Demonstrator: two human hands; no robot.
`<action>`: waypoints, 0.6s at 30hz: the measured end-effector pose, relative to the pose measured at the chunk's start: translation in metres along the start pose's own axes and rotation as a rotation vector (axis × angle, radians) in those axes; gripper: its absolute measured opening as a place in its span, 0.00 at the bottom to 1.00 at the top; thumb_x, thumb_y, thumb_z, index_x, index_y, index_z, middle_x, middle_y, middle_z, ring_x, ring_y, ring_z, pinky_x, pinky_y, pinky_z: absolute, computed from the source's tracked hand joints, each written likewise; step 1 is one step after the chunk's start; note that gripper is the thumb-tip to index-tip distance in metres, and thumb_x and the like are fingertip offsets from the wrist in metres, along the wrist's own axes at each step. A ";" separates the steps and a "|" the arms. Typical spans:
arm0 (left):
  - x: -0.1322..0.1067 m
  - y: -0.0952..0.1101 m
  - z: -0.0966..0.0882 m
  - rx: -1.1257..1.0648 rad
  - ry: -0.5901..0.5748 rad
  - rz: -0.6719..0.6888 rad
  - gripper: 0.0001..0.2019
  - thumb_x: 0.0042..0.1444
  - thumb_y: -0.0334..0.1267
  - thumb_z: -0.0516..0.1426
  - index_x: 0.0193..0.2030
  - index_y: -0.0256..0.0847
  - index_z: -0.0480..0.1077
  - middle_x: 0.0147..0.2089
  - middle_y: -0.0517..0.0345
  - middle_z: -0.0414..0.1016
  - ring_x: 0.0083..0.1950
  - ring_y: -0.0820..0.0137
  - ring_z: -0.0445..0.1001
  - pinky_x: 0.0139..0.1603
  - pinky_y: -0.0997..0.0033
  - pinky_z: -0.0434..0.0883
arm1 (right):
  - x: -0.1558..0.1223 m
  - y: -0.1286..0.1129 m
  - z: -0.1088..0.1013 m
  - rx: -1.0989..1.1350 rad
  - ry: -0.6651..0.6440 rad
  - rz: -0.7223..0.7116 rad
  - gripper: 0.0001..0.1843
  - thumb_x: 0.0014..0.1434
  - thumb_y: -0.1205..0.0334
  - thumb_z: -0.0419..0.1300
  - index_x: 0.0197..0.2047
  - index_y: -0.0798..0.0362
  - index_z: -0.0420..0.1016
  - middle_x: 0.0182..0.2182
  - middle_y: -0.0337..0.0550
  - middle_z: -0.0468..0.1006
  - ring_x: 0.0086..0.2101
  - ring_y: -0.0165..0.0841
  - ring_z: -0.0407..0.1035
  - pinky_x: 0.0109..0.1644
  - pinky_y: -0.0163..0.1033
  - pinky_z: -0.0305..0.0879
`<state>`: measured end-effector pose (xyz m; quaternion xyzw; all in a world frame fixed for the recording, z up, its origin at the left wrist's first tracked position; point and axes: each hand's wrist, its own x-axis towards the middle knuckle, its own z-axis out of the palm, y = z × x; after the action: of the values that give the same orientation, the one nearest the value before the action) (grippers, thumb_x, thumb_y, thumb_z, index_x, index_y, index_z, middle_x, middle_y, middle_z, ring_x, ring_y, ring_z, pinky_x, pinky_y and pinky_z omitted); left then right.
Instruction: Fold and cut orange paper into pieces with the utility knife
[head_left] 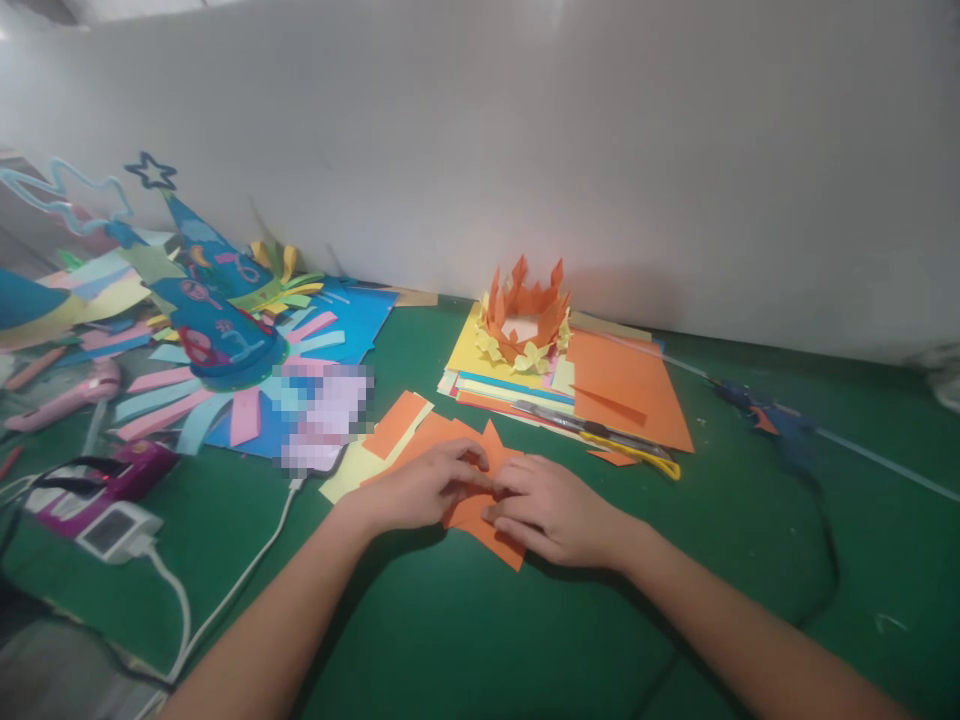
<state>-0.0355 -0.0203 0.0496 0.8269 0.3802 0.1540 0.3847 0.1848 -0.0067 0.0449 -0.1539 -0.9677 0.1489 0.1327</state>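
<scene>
A piece of orange paper [491,533] with pointed corners lies under both hands on the green table. My left hand [431,485] has its fingers curled, with the tips on the paper near its middle. From the other side my right hand [551,510] meets it, thumb and fingers pinched on the same piece. The fingers hide the middle of the paper. Left of it, partly beneath my left hand, are a pale yellow sheet [341,482] and an orange strip [395,424]. Behind stands an orange paper crown [517,315] with yellow paper flowers around its base.
The crown rests on stacked coloured paper [463,365], with a utility knife [600,425] and scissors-like yellow loop [664,462] in front. A blue glue gun [784,425] lies right. Decorated blue cone hats [217,320], a charging phone [326,425] and a power strip [139,470] occupy the left.
</scene>
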 end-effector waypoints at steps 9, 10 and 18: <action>-0.002 0.005 -0.002 0.015 0.001 -0.057 0.15 0.58 0.28 0.49 0.45 0.45 0.74 0.53 0.54 0.66 0.54 0.67 0.67 0.55 0.68 0.67 | -0.015 0.022 -0.013 -0.019 0.146 0.065 0.19 0.61 0.68 0.48 0.20 0.54 0.68 0.24 0.43 0.68 0.28 0.31 0.58 0.32 0.39 0.52; -0.002 0.006 -0.001 0.012 0.003 -0.055 0.14 0.57 0.29 0.51 0.45 0.45 0.73 0.53 0.54 0.66 0.55 0.66 0.67 0.55 0.67 0.66 | -0.017 0.025 -0.014 -0.019 0.158 0.067 0.18 0.61 0.68 0.49 0.20 0.54 0.68 0.24 0.43 0.68 0.28 0.31 0.59 0.32 0.38 0.52; 0.000 0.011 0.002 0.038 0.007 -0.053 0.12 0.51 0.36 0.62 0.43 0.44 0.69 0.52 0.54 0.65 0.57 0.62 0.63 0.55 0.63 0.65 | -0.024 0.038 -0.019 -0.166 0.300 0.209 0.16 0.62 0.66 0.50 0.26 0.54 0.72 0.29 0.46 0.72 0.32 0.34 0.64 0.37 0.40 0.60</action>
<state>-0.0289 -0.0261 0.0562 0.8232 0.4062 0.1394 0.3714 0.2225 0.0249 0.0451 -0.2845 -0.9248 0.0571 0.2460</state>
